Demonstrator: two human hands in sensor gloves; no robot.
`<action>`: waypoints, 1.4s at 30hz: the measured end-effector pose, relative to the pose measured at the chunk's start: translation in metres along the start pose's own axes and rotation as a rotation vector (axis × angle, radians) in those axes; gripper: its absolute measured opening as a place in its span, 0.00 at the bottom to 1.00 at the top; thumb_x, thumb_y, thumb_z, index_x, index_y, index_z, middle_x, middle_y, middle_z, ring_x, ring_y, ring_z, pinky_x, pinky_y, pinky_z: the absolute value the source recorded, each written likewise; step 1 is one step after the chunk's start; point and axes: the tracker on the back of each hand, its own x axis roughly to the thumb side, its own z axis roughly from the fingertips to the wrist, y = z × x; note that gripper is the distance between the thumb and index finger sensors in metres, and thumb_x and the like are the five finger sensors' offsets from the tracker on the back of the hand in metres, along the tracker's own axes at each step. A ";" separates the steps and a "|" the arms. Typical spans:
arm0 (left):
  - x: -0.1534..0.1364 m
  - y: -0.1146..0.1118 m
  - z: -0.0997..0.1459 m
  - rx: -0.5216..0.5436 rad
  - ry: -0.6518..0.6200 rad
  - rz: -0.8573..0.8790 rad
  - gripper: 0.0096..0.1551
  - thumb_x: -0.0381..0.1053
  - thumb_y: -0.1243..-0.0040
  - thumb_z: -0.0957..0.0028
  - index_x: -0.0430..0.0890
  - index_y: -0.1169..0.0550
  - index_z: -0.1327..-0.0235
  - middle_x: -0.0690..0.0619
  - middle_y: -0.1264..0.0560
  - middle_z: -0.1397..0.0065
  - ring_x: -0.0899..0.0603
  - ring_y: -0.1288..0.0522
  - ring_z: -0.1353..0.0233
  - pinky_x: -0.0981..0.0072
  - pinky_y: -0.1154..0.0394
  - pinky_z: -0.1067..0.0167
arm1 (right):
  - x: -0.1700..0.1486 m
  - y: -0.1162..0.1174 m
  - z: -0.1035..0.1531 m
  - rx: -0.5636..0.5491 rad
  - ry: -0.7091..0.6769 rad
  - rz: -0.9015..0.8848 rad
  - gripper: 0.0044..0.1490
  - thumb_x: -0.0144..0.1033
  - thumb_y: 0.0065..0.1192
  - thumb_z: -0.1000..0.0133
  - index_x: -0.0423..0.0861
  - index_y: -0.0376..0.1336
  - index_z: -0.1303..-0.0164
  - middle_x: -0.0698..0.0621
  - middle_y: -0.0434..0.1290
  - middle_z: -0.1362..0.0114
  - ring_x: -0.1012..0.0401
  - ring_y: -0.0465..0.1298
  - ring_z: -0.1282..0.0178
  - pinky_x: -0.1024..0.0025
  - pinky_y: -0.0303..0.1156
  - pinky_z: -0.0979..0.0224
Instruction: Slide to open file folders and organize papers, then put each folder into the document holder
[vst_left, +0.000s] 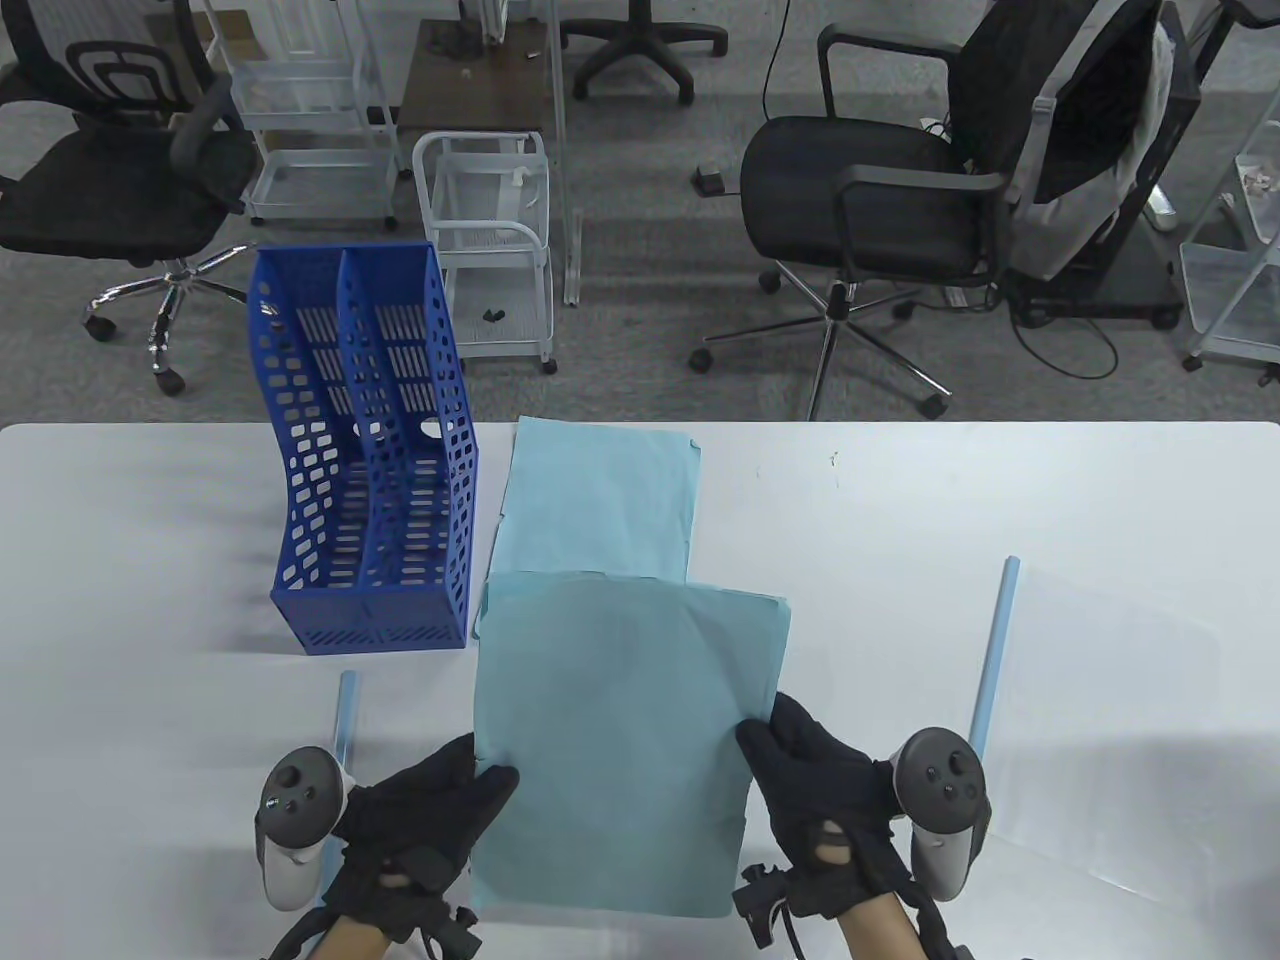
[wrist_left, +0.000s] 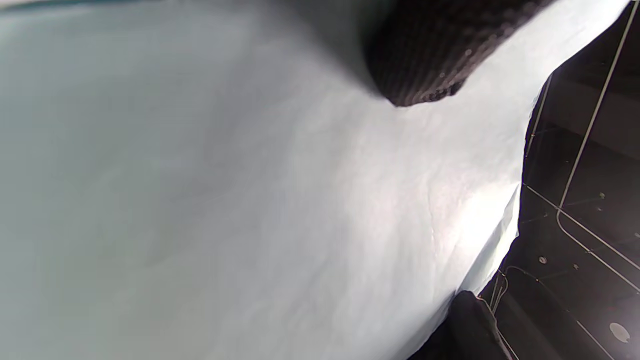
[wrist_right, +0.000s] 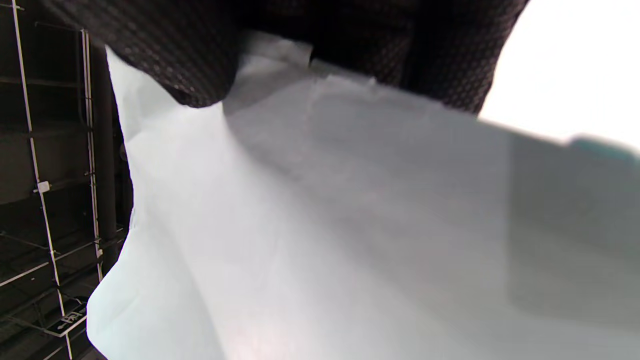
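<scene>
Counting what's out on the table

Two gloved hands, left hand (vst_left: 420, 810) and right hand (vst_left: 815, 790); two lots of teal papers, near stack (vst_left: 625, 740) and far stack (vst_left: 600, 500); one blue document holder (vst_left: 365, 470); two slide bars (vst_left: 997, 650); two office chairs (vst_left: 880, 190) behind.

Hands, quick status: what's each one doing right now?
Left hand: grips the left edge of the light blue paper stack, held up off the table.
Right hand: grips the same stack's right edge.
</scene>
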 end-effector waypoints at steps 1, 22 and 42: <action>0.000 -0.002 0.000 0.010 -0.016 -0.009 0.23 0.54 0.29 0.52 0.53 0.13 0.44 0.52 0.11 0.48 0.45 0.10 0.52 0.49 0.17 0.45 | 0.000 0.001 0.000 0.003 -0.002 0.002 0.30 0.48 0.66 0.52 0.50 0.69 0.40 0.52 0.83 0.41 0.53 0.86 0.47 0.49 0.78 0.35; 0.007 -0.037 -0.010 -0.026 0.069 0.106 0.26 0.55 0.30 0.50 0.51 0.17 0.39 0.51 0.13 0.44 0.43 0.11 0.50 0.48 0.19 0.44 | -0.002 -0.033 -0.006 0.056 0.077 0.062 0.27 0.45 0.65 0.50 0.45 0.73 0.45 0.50 0.86 0.50 0.55 0.88 0.57 0.53 0.81 0.40; 0.011 -0.094 -0.056 -0.259 0.549 -0.403 0.24 0.61 0.28 0.53 0.45 0.10 0.55 0.50 0.09 0.62 0.46 0.09 0.67 0.53 0.15 0.58 | -0.067 -0.085 -0.022 0.090 0.570 0.271 0.27 0.46 0.68 0.50 0.44 0.74 0.46 0.49 0.86 0.53 0.56 0.88 0.61 0.55 0.81 0.42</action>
